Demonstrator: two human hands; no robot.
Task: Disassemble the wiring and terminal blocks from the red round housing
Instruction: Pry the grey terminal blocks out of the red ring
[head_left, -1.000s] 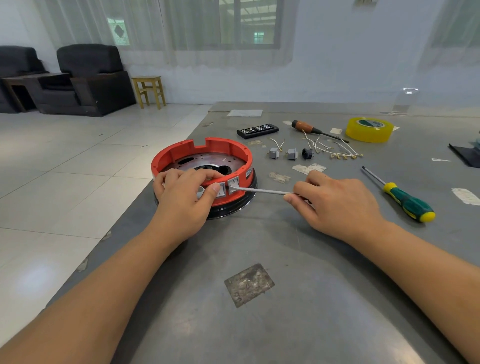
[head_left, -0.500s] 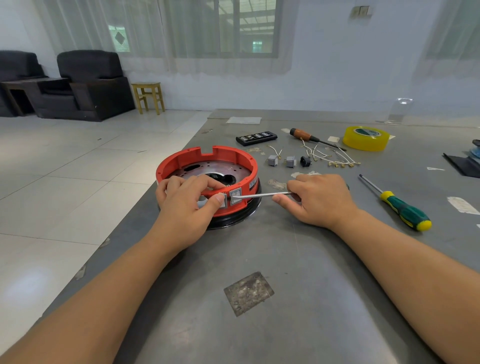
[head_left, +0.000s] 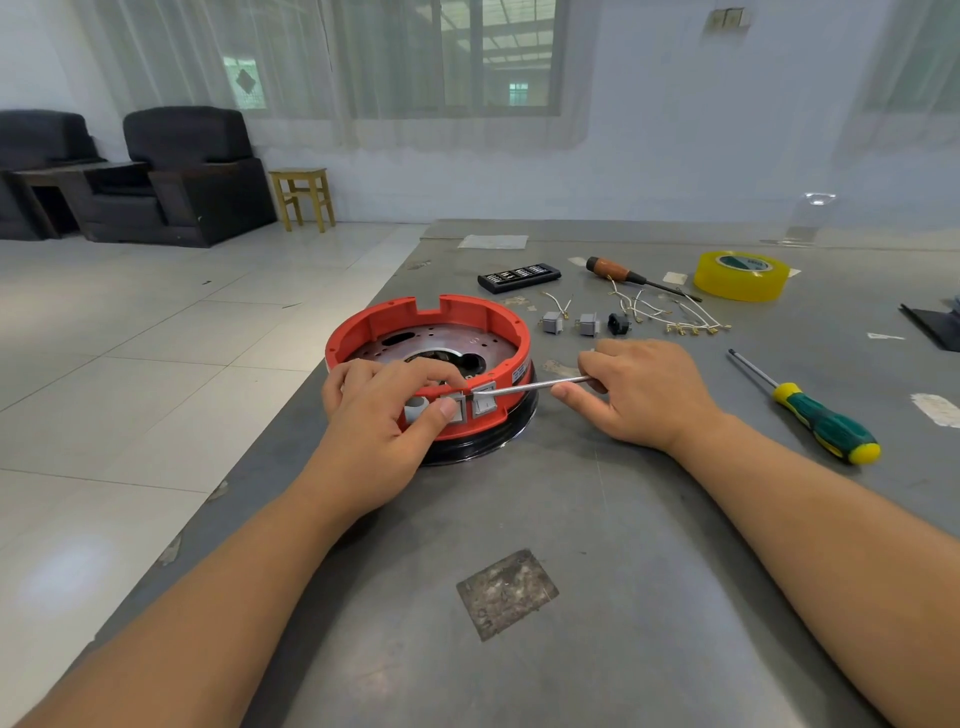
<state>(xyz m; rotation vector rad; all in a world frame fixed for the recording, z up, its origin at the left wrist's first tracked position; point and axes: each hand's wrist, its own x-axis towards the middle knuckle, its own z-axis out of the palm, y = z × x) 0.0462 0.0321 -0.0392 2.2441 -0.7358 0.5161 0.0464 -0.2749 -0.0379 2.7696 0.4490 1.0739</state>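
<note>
The red round housing sits on a black base near the table's left edge. Two grey blocks are set in its near wall. My left hand grips that wall, thumb pressing the left block, fingers curled over the rim. My right hand holds a thin metal screwdriver shaft, its tip at the seam between the two blocks; the handle is hidden in my palm. Removed grey blocks, a black socket and loose white wires lie behind the housing.
A green-yellow screwdriver lies at the right. At the back are a brown-handled screwdriver, a yellow tape roll and a black bit case. The grey table's left edge drops to tiled floor.
My right hand has moved in toward the housing, and the shaft tip has shifted to the seam between the two blocks. My left hand keeps its grip.
</note>
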